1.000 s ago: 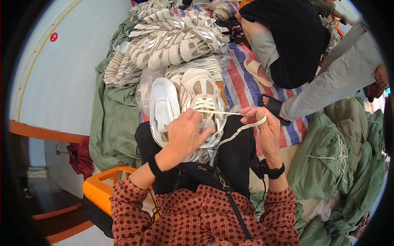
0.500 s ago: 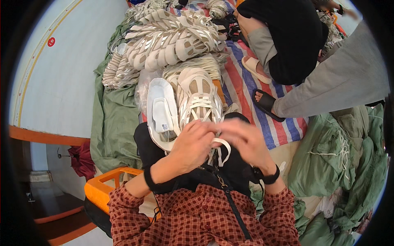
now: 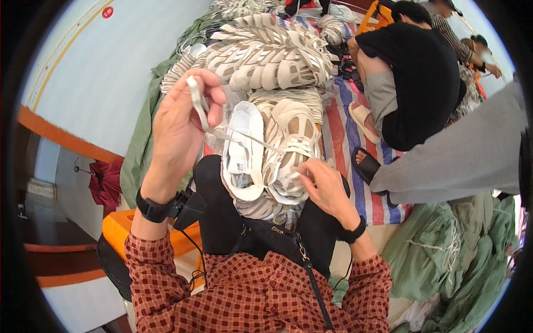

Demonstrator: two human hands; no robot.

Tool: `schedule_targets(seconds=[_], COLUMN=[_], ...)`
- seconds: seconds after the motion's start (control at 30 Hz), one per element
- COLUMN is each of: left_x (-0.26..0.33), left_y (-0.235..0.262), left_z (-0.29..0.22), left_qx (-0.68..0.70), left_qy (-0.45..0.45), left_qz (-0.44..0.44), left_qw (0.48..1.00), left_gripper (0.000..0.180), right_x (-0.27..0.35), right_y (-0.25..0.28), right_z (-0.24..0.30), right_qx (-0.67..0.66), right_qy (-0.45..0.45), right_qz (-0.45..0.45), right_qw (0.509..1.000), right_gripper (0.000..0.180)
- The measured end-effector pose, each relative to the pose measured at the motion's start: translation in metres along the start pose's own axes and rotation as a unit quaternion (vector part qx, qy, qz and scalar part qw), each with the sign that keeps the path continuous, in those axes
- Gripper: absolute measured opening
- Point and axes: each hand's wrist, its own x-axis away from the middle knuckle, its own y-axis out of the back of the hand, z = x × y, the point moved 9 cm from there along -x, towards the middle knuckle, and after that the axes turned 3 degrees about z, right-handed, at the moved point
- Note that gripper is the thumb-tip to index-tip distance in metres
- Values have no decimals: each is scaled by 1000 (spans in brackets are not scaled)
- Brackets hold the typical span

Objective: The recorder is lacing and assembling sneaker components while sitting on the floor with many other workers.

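Observation:
A beige and white shoe upper (image 3: 300, 125) lies across my lap, its toe pointing away from me, with white laces crossed over its front. Beside it on the left sits its paired upper (image 3: 244, 150), whose pale lining shows. My left hand (image 3: 183, 114) is raised to the left, its fingers closed on a white shoelace (image 3: 230, 135) that stretches down to the laced upper. Near the eyelets of that upper, my right hand (image 3: 327, 188) has thumb and fingers pinched together at a blurred whitish bit, too small to make out.
A large bundle of beige shoe uppers (image 3: 266, 55) lies beyond on a striped sheet (image 3: 338, 130). People sit at the right, including one in a black top (image 3: 425, 83); a grey-trousered leg (image 3: 444, 158) reaches in. Green sacks (image 3: 427, 244) lie right, an orange chair (image 3: 119, 227) left.
My left hand has lifted up and left from the shoe, drawing the lace out long. My right hand has moved slightly down beside the upper. The head view has shifted.

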Motion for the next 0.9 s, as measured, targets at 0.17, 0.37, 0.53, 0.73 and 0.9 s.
schedule_targets(seconds=[0.17, 0.37, 0.53, 0.73, 0.9], left_x=[6, 3, -18, -37, -23], left_y=[43, 51, 35, 24, -39], left_z=[8, -10, -31, -39, -30], left_qx=[3, -132, -139, -121, -155], left_qy=[26, 24, -25, -78, -33], left_qz=[-46, -72, -27, 45, 81], left_qw=[999, 988, 990, 989, 984], left_gripper=[27, 30, 34, 26, 33], right_x=[18, 42, 45, 31, 14], right_y=[1, -8, -7, 1, -12], right_z=[-11, -33, -36, 7, 61], right_qx=[-75, -203, -202, -88, -63], right_qy=[-53, -165, -206, -122, 23], right_qz=[6, -7, -15, 12, 64], right_qw=[996, 965, 957, 989, 996], right_gripper=[26, 27, 23, 17, 44])
